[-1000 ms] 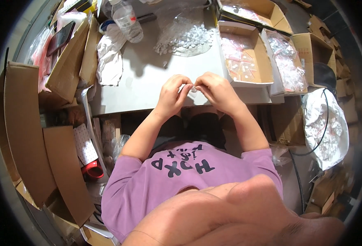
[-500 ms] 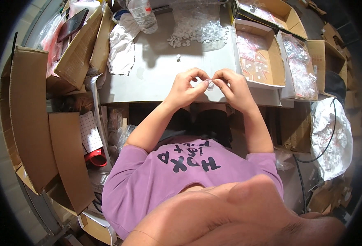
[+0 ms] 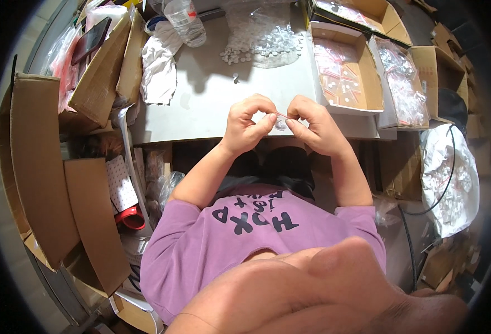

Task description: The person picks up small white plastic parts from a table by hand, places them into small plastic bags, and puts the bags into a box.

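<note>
My left hand (image 3: 249, 123) and my right hand (image 3: 316, 127) are close together above the table's near edge. Both pinch the top edge of a small clear plastic bag (image 3: 280, 124), where a thin reddish line runs between the fingertips. The bag hangs below that line; what is inside is too small to make out. Farther off on the pale table (image 3: 206, 119) lies one small white-and-dark piece (image 3: 235, 78). Behind it, several small round white pieces (image 3: 236, 55) spill beside a large clear bag (image 3: 268, 42) of more pieces.
An open carton (image 3: 372, 83) of small filled bags stands on the right, beside another box of clear bags (image 3: 402, 92). A white cloth (image 3: 159, 69) and a clear plastic bottle (image 3: 190, 28) lie at the left. Cardboard boxes (image 3: 37, 167) crowd my left side.
The bag's top edge is now stretched straighter between my fingertips, and its body hangs more visibly below. My hands have shifted slightly; the whole view has tilted a little.
</note>
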{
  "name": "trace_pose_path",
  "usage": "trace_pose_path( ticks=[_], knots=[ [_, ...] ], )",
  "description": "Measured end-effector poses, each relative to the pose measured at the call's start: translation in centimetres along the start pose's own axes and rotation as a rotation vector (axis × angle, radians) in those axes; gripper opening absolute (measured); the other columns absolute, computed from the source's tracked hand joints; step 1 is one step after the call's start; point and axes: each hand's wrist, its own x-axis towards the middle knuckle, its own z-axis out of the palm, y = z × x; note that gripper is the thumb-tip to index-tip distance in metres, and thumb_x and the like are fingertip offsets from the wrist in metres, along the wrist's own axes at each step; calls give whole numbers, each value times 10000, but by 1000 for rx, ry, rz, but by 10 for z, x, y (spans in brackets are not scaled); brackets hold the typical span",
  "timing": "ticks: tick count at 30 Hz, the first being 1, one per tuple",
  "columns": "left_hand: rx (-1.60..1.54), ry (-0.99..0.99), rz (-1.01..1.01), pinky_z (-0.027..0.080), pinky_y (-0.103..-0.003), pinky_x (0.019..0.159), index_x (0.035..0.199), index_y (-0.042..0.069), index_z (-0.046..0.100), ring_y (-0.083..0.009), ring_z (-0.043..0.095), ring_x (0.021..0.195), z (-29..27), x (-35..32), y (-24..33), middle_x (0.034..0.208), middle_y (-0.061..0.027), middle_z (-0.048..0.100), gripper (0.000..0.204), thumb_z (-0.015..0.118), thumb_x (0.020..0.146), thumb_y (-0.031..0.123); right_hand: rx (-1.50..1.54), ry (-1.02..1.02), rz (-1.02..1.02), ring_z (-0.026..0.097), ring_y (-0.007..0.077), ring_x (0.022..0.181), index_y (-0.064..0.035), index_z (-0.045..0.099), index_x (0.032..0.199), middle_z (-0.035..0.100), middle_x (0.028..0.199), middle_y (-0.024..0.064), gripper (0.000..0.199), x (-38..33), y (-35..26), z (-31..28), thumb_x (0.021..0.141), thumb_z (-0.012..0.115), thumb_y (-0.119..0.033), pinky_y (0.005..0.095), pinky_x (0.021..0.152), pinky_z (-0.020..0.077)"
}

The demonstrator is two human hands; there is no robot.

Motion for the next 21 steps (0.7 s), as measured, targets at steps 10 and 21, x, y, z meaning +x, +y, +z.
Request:
trace_pose_path(
  ticks=[10, 21],
  knots=[
    [-72, -32, -195, 454, -284, 834, 999, -18, 612, -148, 585, 892, -10, -8, -12, 964, -76, 631, 163, 629, 909, 116, -579, 761, 323, 575, 194, 647, 19, 606, 777, 594, 721, 119, 183, -68, -15, -107, 829, 689, -136, 304, 637, 451],
    [-54, 1, -243, 446, -276, 789, 1038, 11, 610, -115, 582, 822, -6, -12, -11, 875, -42, 653, 251, 687, 856, 164, -740, 391, 525, 639, 292, 833, -6, 639, 983, 671, 973, 158, 270, -25, 45, -133, 760, 734, -125, 358, 760, 503]
  ],
)
